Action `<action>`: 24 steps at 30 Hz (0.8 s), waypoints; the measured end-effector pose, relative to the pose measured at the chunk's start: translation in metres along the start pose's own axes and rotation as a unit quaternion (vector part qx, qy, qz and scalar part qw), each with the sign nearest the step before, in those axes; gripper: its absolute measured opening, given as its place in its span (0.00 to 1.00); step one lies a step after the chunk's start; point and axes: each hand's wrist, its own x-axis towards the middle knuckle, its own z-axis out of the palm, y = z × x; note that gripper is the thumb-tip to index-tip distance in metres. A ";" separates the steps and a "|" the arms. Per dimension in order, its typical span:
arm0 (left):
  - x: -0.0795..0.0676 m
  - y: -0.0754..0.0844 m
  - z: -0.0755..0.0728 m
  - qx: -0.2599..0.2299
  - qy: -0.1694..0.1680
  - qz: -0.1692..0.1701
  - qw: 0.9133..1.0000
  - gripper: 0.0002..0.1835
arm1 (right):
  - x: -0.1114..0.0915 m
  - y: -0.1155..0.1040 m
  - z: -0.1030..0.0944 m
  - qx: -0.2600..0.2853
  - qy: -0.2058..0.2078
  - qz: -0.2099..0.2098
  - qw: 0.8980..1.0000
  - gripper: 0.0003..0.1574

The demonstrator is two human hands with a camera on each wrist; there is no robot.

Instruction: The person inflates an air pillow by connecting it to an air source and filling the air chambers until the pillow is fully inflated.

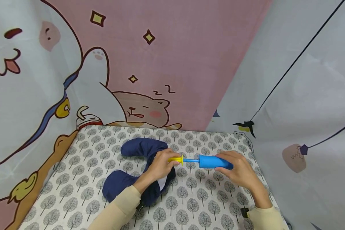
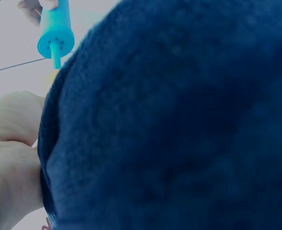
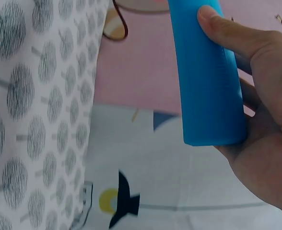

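A blue hand pump [image 1: 211, 162] lies level above the bed-like surface, its thin blue rod drawn out toward a yellow end piece [image 1: 176, 159]. My left hand [image 1: 160, 164] grips that yellow piece. Around the pump's blue barrel [image 3: 205, 81] curl the fingers and thumb of my right hand [image 1: 239, 168]. Below my left hand and forearm is a navy U-shaped neck pillow [image 1: 116, 185], partly covered by them. Its dark fabric [image 2: 179, 124] fills most of the left wrist view and hides the left fingers there.
A white cloth with grey tree prints [image 1: 184, 193] covers the surface beneath. Behind it hangs a pink and white curtain [image 1: 189, 64] with cartoon animals, and another pale curtain [image 1: 313, 95] stands close along the right side.
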 end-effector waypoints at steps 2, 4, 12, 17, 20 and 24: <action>0.000 0.000 0.000 -0.004 0.003 -0.002 1.000 0.14 | -0.004 0.008 -0.007 -0.004 0.000 0.006 1.000 0.35; 0.000 -0.001 0.000 -0.007 0.005 -0.004 1.000 0.14 | -0.009 0.015 -0.013 -0.005 0.001 0.010 1.000 0.35; -0.001 -0.001 0.001 -0.005 0.005 -0.004 1.000 0.14 | -0.024 0.034 -0.037 -0.005 0.003 0.037 0.999 0.37; -0.001 0.000 0.002 -0.010 0.006 -0.005 1.000 0.14 | -0.026 0.036 -0.040 -0.010 0.002 0.045 0.999 0.37; 0.000 0.000 0.003 -0.008 0.008 -0.005 1.000 0.14 | -0.021 0.031 -0.035 -0.007 0.000 0.042 0.999 0.36; 0.000 0.001 0.005 -0.005 0.011 -0.008 1.000 0.14 | -0.013 0.019 -0.024 0.001 0.007 0.032 0.999 0.35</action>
